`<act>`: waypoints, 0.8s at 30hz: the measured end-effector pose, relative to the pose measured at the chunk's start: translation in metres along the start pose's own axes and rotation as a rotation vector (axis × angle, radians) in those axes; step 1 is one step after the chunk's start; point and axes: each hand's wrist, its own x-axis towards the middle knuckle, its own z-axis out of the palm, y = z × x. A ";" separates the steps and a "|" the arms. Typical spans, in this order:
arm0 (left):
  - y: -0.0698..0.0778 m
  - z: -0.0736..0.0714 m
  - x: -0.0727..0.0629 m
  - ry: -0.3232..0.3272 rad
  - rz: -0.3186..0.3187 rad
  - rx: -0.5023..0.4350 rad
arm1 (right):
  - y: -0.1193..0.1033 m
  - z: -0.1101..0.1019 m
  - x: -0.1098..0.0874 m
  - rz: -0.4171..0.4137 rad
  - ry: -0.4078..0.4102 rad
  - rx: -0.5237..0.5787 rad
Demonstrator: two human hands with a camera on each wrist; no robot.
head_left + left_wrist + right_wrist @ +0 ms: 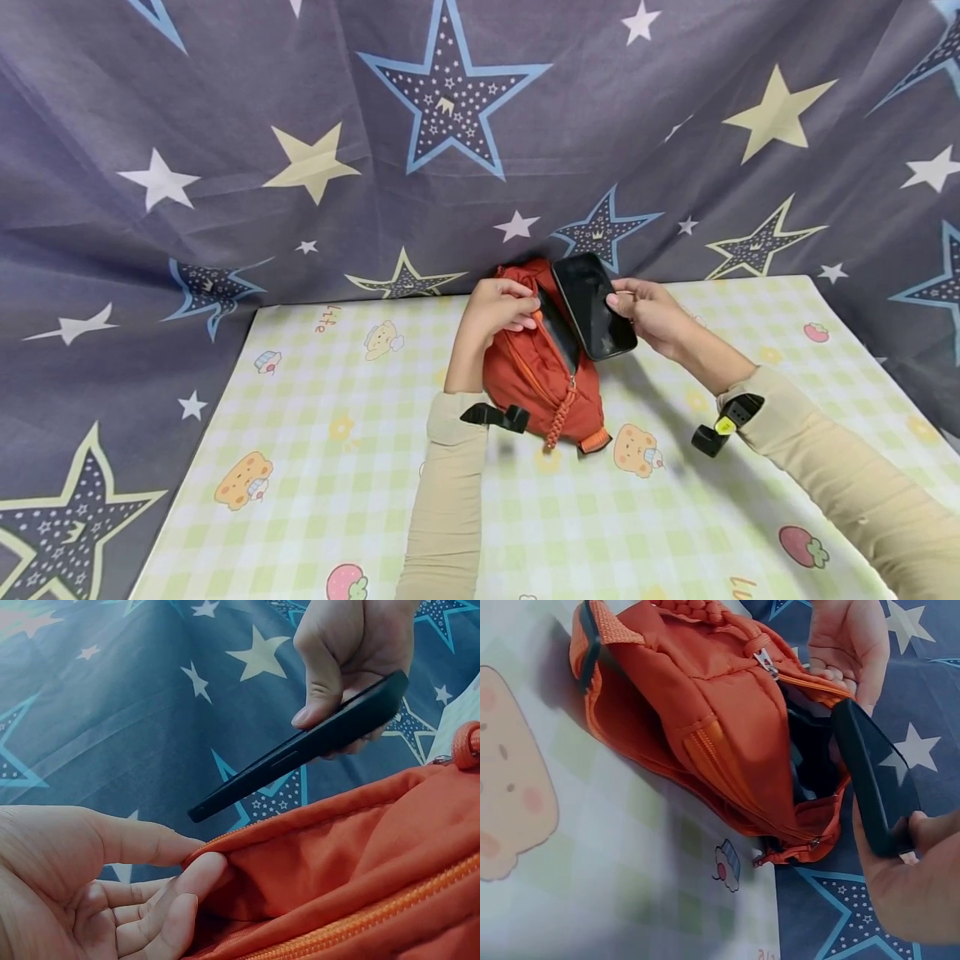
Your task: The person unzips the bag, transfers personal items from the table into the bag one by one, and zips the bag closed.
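An orange-red fabric bag (551,367) lies near the table's back edge, its long zipped opening spread to show a dark lining. At that opening my left hand (501,312) pinches the zipped edge between thumb and fingers, as the left wrist view shows close up. My right hand (651,315) grips a black smartphone (592,304) by its side, thumb on the screen. The phone (300,750) slants just above the bag's mouth in the left wrist view. Inside the mouth, the right wrist view shows the dark lining (814,746).
The table (360,492) has a green checked cover with printed bears and strawberries. A dark curtain (247,108) with stars hangs right behind it. From the bag's zip hangs a braided pull (561,417), and a strap end with a buckle (595,442) lies toward the front.
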 end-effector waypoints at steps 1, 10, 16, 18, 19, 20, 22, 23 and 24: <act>0.000 0.000 0.000 0.000 0.000 0.000 | 0.001 0.001 0.001 -0.004 0.006 -0.006; 0.000 0.000 0.000 0.001 -0.002 0.006 | 0.008 0.001 0.006 -0.026 0.049 -0.181; 0.000 0.000 0.000 0.000 -0.003 0.020 | 0.001 0.000 0.008 -0.010 0.087 -0.366; 0.001 0.000 0.000 0.002 -0.003 0.025 | -0.004 -0.001 0.008 0.009 0.090 -0.429; 0.001 0.000 0.000 0.005 -0.002 0.029 | -0.006 -0.001 0.008 0.020 0.090 -0.461; 0.001 0.000 0.000 0.006 -0.001 0.033 | -0.008 0.000 0.008 0.031 0.088 -0.488; 0.002 0.000 -0.001 0.009 -0.001 0.038 | -0.011 0.000 0.009 0.048 0.084 -0.533; 0.002 0.000 -0.001 0.009 -0.001 0.038 | -0.013 0.000 0.010 0.052 0.082 -0.552; 0.002 0.001 -0.001 0.010 -0.002 0.040 | -0.014 0.000 0.010 0.057 0.081 -0.568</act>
